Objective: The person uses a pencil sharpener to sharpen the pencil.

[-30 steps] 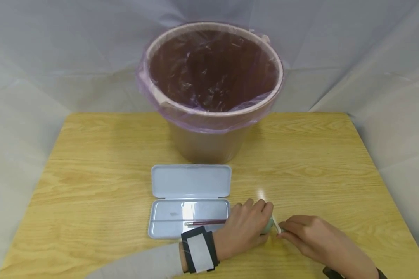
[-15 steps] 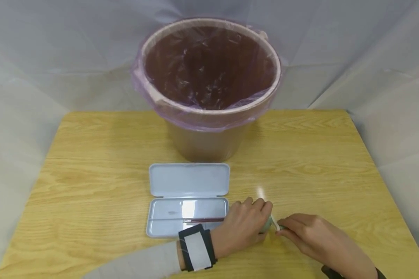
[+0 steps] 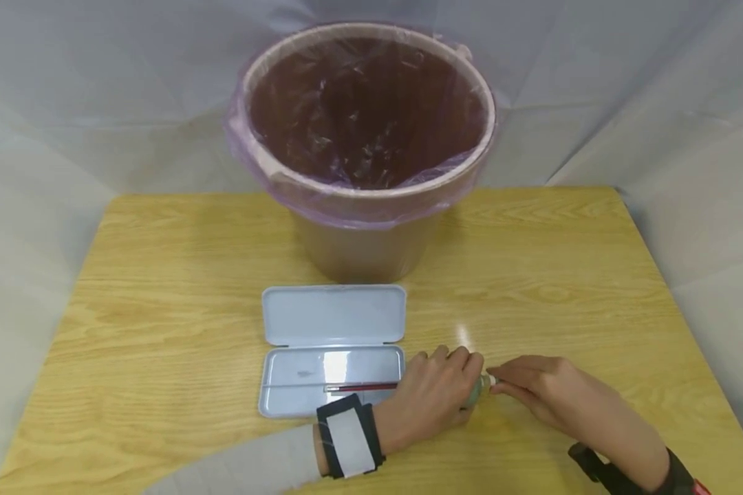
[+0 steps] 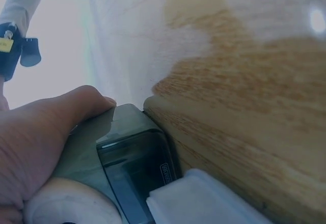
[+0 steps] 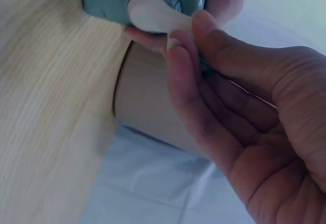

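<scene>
My left hand [image 3: 430, 395] grips a green hand-crank pencil sharpener [image 3: 473, 393] low over the wooden table, its palm side hidden in the head view. In the left wrist view, my thumb lies along the sharpener's body [image 4: 127, 117], beside a dark see-through shavings drawer [image 4: 135, 173]. At the sharpener's right end, my right hand [image 3: 551, 392] pinches the crank knob between thumb and fingers. Close up in the right wrist view, the cream crank arm [image 5: 153, 12] runs from the ridged ring to those fingertips [image 5: 206, 23].
Left of the sharpener, a pale blue pencil case [image 3: 334, 316] lies open, partly behind my left hand. A slim dark red stick with a silvery end [image 3: 362, 387] rests in it. Behind stands a large bin [image 3: 365, 247] with a purple plastic liner [image 3: 347, 216].
My right hand and the crank arm have swung up and slightly left, turning the crank. My left hand keeps its grip on the sharpener. The head view has shifted slightly.
</scene>
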The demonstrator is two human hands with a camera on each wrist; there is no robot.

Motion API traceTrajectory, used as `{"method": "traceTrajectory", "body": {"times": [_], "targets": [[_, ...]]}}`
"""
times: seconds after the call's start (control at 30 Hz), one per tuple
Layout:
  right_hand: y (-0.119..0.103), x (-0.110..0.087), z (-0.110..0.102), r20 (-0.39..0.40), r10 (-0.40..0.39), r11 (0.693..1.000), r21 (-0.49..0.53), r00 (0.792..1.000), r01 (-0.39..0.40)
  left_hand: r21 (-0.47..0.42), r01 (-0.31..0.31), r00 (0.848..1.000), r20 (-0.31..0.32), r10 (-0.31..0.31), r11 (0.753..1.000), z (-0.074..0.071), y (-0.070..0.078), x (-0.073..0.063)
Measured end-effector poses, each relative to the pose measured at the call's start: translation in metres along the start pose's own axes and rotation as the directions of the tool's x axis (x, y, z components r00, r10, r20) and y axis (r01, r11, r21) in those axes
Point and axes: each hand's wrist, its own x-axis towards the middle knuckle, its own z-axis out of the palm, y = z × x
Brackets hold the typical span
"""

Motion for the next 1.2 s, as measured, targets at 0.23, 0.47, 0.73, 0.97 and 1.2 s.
{"method": "traceTrajectory", "body": {"times": [0.23, 0.47, 0.73, 0.97, 1.2], "targets": [[0.014, 0.013, -0.012, 0.193, 0.075, 0.986, 0.133, 0.978, -0.102, 0.007, 0.004, 1.0, 0.019, -0.004, 1.0, -0.003, 0.001, 0.001], [0.012, 0.018, -0.018, 0.347, 0.145, 0.964, 0.16, 0.926, -0.211, 0.006, 0.015, 1.0, 0.02, -0.015, 1.0, -0.003, 0.002, 0.001], [0.0, 0.019, -0.016, 0.344, 0.22, 0.972, 0.005, 0.913, -0.236, 0.032, 0.025, 1.0, 0.01, -0.025, 0.999, -0.001, 0.003, 0.003], [-0.001, 0.024, -0.013, 0.341, 0.245, 0.969, -0.067, 0.908, -0.236, 0.063, 0.041, 0.999, -0.012, -0.041, 0.997, 0.001, -0.001, 0.003], [0.001, 0.029, -0.01, 0.356, 0.214, 0.976, -0.107, 0.91, -0.188, 0.059, 0.043, 0.999, -0.01, -0.043, 0.997, 0.003, -0.004, 0.003]]}}
